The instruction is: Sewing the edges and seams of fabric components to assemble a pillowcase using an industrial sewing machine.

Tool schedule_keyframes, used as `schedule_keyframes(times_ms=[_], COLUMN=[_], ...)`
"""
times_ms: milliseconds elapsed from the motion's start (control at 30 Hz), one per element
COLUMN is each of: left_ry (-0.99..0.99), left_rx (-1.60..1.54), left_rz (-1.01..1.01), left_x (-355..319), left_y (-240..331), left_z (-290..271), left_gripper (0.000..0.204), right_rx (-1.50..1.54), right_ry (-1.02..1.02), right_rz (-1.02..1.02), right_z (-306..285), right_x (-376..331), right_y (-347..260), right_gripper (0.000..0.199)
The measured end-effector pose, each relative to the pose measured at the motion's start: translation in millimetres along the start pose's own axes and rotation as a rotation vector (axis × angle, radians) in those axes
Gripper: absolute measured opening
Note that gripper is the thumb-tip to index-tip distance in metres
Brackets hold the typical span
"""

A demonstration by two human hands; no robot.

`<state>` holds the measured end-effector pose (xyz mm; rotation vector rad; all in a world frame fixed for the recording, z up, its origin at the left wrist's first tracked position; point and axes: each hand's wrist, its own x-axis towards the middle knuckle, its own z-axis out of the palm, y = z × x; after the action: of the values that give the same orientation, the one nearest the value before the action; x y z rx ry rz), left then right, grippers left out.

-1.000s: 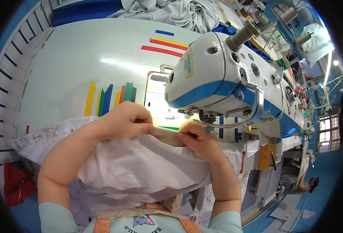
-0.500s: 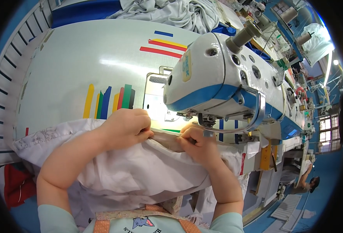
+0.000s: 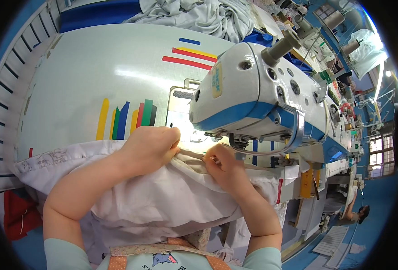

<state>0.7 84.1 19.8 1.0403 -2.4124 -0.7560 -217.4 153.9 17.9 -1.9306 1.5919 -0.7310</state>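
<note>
left hand [image 3: 150, 146]: fingers [image 3: 174, 135] curled shut, pinching the upper edge of the white fabric [image 3: 163, 202]. right hand [image 3: 221, 164]: fingers [image 3: 208, 158] bent and closed on the same edge, just beside the left hand. both hands sit right in front of the lit needle area of the sewing machine [image 3: 262, 96].

fabric: bunched between the forearms, lying on the near edge of the surface [image 3: 95, 67] and hanging over it toward the person's lap. its left end has a faint printed pattern.

machine: white body with a blue band along the lower side, head tilted across the right half of the view, grey knob on top.

surface: white, glossy, with a glare patch. coloured tape strips [image 3: 127, 119] (yellow, green, blue, red) stand upright left of the needle plate; further strips [image 3: 190, 53] (red, yellow, blue) lie at the far side. a slatted white rail [image 3: 10, 81] curves along the left rim.

room: pile of grey-white cloth [image 3: 199, 15] on blue at the far edge. red item [image 3: 19, 213] low at left. blue floor at right, more machines in a row, bright windows [image 3: 381, 150], another person [image 3: 359, 211] near the lower right.
</note>
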Motion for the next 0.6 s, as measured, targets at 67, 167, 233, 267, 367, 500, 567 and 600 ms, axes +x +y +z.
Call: schedule_keyframes(times_ms=[67,167,233,267,367,500,567,600], left_ry=[0.002,0.047,-0.033,-0.037,-0.087,-0.101,-0.112,-0.101], left_rx=[0.002,0.028,0.049,0.060,0.001,0.032,0.073,0.092], left_rz=[-0.023,0.063,0.042,0.033,0.092,0.071,0.022,0.020], left_x=[3,7,9,10,10,10,11,12], left_y=[0,-1,-2,-2,-3,-1,1,2], left_z=[2,2,1,0,-4,-3,-2,-2], left_gripper=[0.018,0.015,0.013,0.013,0.013,0.018,0.018,0.017], right_rx=[-0.052,-0.135,-0.169,-0.167,-0.145,-0.150,-0.198,-0.226], right_ry=[-0.006,-0.011,-0.007,-0.012,-0.041,-0.095,-0.091,-0.122], right_rz=[-0.078,-0.205,-0.255,-0.195,-0.042,0.074,0.003,0.018], right_z=[-2,-7,-9,-9,-8,-8,-10,-11], right_x=[0,3,5,6,7,8,8,8], right_y=[0,2,4,4,5,6,7,7], right_gripper=[0.010,0.021,0.025,0.023,0.020,0.022,0.024,0.026])
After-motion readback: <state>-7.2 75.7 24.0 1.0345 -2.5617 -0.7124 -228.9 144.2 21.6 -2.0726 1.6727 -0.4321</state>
